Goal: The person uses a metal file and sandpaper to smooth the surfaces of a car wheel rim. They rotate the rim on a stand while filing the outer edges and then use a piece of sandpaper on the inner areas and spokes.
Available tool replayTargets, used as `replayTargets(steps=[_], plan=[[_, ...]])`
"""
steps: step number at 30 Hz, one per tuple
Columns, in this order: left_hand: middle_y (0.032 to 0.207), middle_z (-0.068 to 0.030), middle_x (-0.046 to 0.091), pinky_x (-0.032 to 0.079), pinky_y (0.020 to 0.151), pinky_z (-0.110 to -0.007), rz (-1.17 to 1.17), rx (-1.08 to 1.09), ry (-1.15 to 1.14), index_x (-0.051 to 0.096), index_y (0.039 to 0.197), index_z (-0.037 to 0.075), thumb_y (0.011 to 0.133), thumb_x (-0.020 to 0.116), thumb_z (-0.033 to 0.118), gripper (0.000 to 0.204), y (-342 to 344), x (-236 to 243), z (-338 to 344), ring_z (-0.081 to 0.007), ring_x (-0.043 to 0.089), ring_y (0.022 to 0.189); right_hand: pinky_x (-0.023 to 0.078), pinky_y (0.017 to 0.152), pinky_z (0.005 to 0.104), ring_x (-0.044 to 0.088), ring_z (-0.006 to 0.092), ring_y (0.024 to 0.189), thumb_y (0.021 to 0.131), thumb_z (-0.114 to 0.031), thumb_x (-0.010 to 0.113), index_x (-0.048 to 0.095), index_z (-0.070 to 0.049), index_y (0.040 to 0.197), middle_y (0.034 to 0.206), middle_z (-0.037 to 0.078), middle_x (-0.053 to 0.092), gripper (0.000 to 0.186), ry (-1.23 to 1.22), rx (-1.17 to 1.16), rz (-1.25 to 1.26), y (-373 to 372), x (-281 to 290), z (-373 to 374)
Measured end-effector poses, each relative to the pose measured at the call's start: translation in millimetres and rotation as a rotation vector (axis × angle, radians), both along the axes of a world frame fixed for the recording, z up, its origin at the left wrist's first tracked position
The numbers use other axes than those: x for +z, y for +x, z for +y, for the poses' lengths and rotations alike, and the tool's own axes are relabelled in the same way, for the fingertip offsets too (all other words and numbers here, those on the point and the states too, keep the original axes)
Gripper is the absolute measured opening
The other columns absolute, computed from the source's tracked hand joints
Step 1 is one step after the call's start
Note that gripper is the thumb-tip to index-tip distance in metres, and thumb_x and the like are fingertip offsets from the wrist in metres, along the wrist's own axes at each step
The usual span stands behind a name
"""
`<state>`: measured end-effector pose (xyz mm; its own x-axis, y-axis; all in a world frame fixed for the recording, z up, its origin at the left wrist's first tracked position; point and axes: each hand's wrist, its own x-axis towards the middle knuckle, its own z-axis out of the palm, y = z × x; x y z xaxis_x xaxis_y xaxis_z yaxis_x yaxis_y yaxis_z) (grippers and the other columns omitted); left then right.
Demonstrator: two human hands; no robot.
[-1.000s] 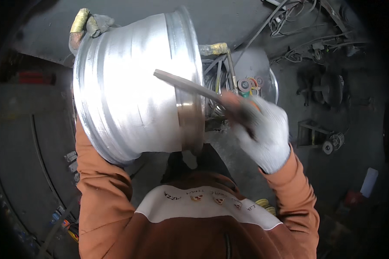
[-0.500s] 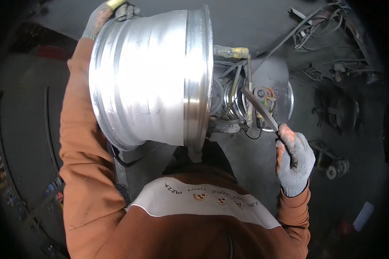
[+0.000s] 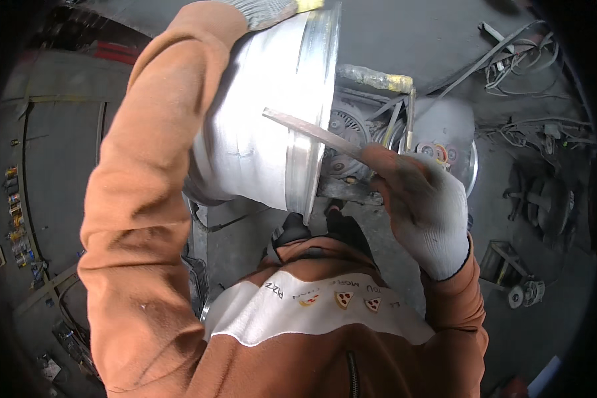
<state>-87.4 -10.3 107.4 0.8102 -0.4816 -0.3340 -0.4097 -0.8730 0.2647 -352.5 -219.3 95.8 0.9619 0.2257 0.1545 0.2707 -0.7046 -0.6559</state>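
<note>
A large silver wheel rim lies on its side before me, its barrel bright under the light. My left hand, in a grey knit glove, is at the rim's far side, fingers closed and partly cut off by the picture's upper edge. A yellow piece shows at its fingertips; its kind is unclear. My right hand, in a white and grey glove with a dark, dirty palm side, grips a narrow flat metal bar. The bar points left across the wheel's right edge, its free end over the barrel; contact is unclear.
A dusty machine with a yellow-marked bar and a round drum stands right of the wheel. Cables lie at far right. Small coloured items line the left side; a small motor-like part is at lower right.
My right hand has moved left and up, carrying the bar from beside the machine to over the wheel. My left hand has shifted right along the far side, and the left forearm now covers part of the wheel.
</note>
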Motion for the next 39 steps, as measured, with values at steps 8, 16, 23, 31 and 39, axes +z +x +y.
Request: replayTargets(steps=[8, 16, 23, 31, 39], plan=[[0.161, -0.0157, 0.042, 0.025, 0.126, -0.037, 0.020, -0.262, -0.560, 0.048, 0.154, 0.011, 0.110, 0.039, 0.043, 0.055, -10.4, -28.1, -21.0, -0.0313, 0.035, 0.151, 0.054, 0.058, 0.0384, 0.067, 0.0289, 0.065, 0.079, -0.008, 0.072, 0.072, -0.010, 0.111, 0.081, 0.007, 0.067, 0.032, -0.202, 0.135, -0.064, -1.3, 6.1, -15.9], [0.132, -0.0168, 0.064, 0.043, 0.109, -0.039, 0.042, -0.468, -0.518, 0.065, 0.130, 0.009, 0.106, 0.046, 0.026, 0.036, 5.3, -37.0, -42.2, -0.0334, 0.058, 0.123, 0.053, 0.059, 0.0402, 0.066, 0.0317, 0.066, 0.074, -0.003, 0.076, 0.076, -0.008, 0.106, 0.084, 0.012, 0.068, 0.033, -0.155, 0.067, -0.029, 27.9, -3.6, -8.4], [0.128, -0.0175, 0.066, 0.045, 0.107, -0.041, -0.171, -0.530, -0.464, 0.066, 0.130, 0.008, 0.107, 0.044, 0.025, 0.036, 1.0, -34.7, -16.8, -0.0354, 0.060, 0.119, 0.051, 0.054, 0.0405, 0.067, 0.0336, 0.064, 0.081, -0.017, 0.075, 0.071, -0.005, 0.096, 0.076, 0.010, 0.067, 0.020, -0.448, 0.210, 0.016, 2.2, 26.6, -32.7], [0.116, -0.0175, 0.070, 0.047, 0.100, -0.041, -0.217, -0.437, -0.576, 0.069, 0.124, 0.008, 0.105, 0.048, 0.028, 0.034, 9.6, -46.0, -26.3, -0.0362, 0.062, 0.113, 0.052, 0.055, 0.0369, 0.066, 0.0309, 0.064, 0.077, -0.009, 0.077, 0.071, -0.005, 0.099, 0.077, 0.010, 0.066, 0.023, -0.194, 0.248, -0.058, 36.4, 18.0, -10.2], [0.102, -0.0162, 0.069, 0.051, 0.085, -0.042, -0.674, -0.739, -0.471, 0.071, 0.112, 0.008, 0.103, 0.055, 0.030, 0.029, 9.1, -43.1, -24.1, -0.0355, 0.063, 0.094, 0.053, 0.055, 0.0331, 0.067, 0.0273, 0.064, 0.077, -0.002, 0.077, 0.070, -0.002, 0.104, 0.078, 0.010, 0.065, 0.028, -0.102, 0.185, -0.158, 26.3, 6.6, -16.5]])
